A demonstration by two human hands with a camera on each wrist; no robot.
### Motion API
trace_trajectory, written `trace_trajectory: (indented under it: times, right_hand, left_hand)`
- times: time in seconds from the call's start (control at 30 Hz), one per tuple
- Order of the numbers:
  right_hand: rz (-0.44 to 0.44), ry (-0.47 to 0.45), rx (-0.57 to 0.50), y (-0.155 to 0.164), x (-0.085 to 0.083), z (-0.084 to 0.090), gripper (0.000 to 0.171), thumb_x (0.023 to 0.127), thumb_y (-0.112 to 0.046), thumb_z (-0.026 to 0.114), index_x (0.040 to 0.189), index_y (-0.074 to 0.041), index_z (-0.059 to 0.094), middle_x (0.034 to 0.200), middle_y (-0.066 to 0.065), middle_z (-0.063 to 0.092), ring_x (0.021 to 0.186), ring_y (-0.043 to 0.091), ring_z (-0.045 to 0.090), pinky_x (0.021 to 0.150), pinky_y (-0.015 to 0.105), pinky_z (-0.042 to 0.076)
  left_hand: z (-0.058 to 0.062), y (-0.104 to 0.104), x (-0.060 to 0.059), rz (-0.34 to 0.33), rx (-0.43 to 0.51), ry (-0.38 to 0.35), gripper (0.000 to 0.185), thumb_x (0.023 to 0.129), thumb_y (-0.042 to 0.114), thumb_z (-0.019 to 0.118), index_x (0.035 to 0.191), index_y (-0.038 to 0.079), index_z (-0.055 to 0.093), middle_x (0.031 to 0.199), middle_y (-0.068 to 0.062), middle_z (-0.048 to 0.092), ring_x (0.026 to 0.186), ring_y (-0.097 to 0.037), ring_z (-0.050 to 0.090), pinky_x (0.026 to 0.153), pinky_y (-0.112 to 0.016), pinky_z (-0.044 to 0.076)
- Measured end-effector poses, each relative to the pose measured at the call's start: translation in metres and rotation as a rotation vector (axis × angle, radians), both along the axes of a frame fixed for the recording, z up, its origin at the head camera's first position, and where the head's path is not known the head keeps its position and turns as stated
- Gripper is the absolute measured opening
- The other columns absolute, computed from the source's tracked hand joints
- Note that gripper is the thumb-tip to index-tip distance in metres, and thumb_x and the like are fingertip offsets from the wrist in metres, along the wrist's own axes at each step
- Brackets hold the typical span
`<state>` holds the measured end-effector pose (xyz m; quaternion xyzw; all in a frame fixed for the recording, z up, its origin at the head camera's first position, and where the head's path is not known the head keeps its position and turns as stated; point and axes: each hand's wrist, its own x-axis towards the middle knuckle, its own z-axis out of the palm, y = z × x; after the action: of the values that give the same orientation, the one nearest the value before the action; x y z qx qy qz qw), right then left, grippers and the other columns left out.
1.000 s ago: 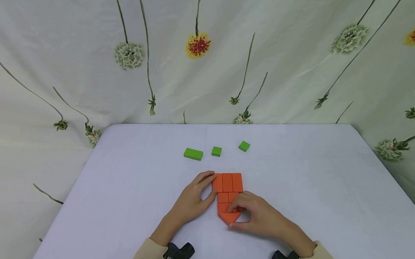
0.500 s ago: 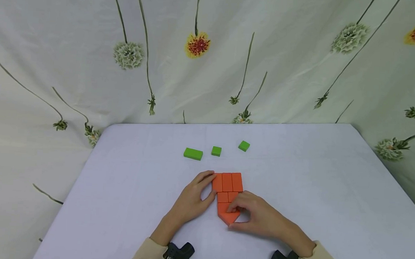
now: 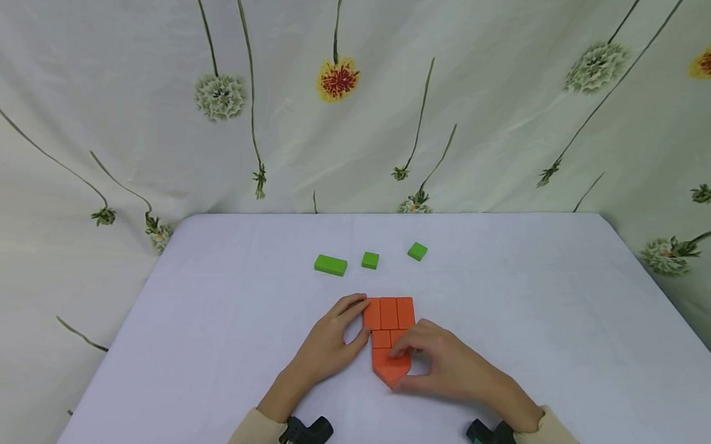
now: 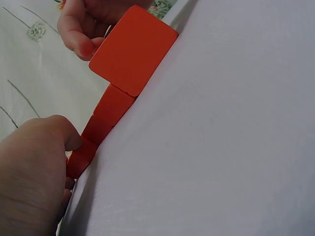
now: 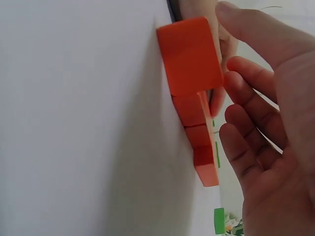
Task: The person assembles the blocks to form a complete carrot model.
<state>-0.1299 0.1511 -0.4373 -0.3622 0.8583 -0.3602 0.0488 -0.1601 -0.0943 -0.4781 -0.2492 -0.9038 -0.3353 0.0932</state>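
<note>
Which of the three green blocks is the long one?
The leftmost green block. It is a long rectangle, while the middle one and the right one are small and roughly square.

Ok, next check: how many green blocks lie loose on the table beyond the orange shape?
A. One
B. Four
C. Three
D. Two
C. The head view shows three green blocks apart from each other on the table: a long green block, a small middle green block and a small right green block, all beyond the orange shape that both hands touch.
</note>
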Motion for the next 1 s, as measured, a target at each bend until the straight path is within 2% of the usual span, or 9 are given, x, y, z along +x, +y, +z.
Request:
trace_trajectory:
  times: [0.3, 0.6, 1.0]
  right_hand:
    - [-0.027, 0.071, -0.076, 0.005, -0.020, 0.006, 0.033, 0.081, -0.044, 0.074, 0.106, -0.024, 0.068, 0.097, -0.012, 0.066, 0.092, 0.009, 0.055, 0.079, 0.028, 0.051]
    - [-0.095, 0.119, -0.093, 0.007, -0.041, 0.009, 0.029, 0.080, -0.031, 0.079, 0.105, -0.018, 0.070, 0.097, -0.008, 0.066, 0.091, 0.014, 0.057, 0.072, 0.030, 0.052]
    - [-0.148, 0.150, -0.098, 0.009, -0.074, 0.008, 0.027, 0.084, -0.021, 0.075, 0.108, -0.011, 0.069, 0.100, -0.001, 0.068, 0.091, 0.021, 0.060, 0.078, 0.035, 0.055]
  left_hand:
    - [0.000, 0.000, 0.000, -0.004, -0.001, -0.003, 0.047, 0.091, 0.021, 0.063, 0.136, 0.009, 0.055, 0.140, 0.000, 0.050, 0.131, -0.012, 0.047, 0.106, -0.032, 0.044]
    - [-0.002, 0.000, 0.000, 0.001, 0.002, -0.018, 0.047, 0.092, 0.022, 0.063, 0.136, 0.010, 0.055, 0.140, 0.001, 0.050, 0.131, -0.011, 0.047, 0.106, -0.031, 0.044]
    - [-0.002, 0.000, 0.000, 0.005, 0.010, -0.017, 0.047, 0.092, 0.023, 0.064, 0.136, 0.010, 0.055, 0.140, 0.000, 0.050, 0.131, -0.012, 0.047, 0.105, -0.031, 0.045]
